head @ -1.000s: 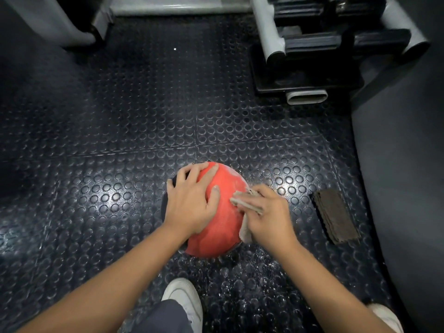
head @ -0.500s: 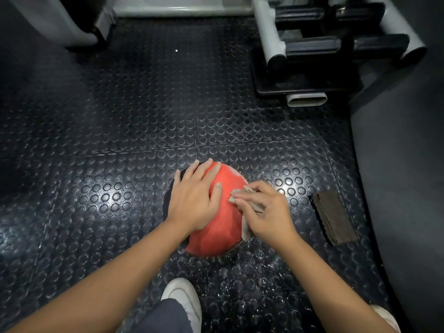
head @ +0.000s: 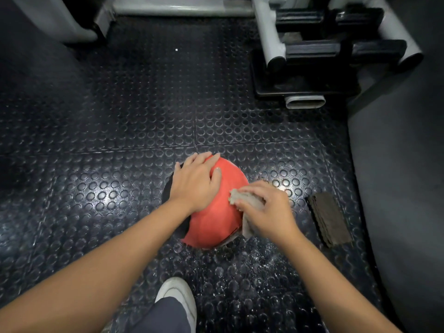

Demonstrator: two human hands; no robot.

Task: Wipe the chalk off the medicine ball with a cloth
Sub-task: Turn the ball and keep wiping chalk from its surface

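A red and black medicine ball (head: 213,222) sits on the studded rubber floor. My left hand (head: 195,186) lies flat on its upper left side, fingers spread and straight. My right hand (head: 266,210) grips a crumpled grey cloth (head: 241,199) and presses it against the ball's right side. A tail of the cloth hangs down below the hand. White chalk dust speckles the floor (head: 240,267) below the ball.
A dark folded cloth or pad (head: 329,218) lies on the floor right of the ball. A grey-framed gym machine with black weight plates (head: 312,56) stands at the back right. A grey padded surface (head: 403,164) runs along the right. My white shoe (head: 179,296) is below the ball.
My right hand has slid the cloth leftward and a little down across the ball's right side. My left hand stays pressed on the ball. The view has shifted slightly.
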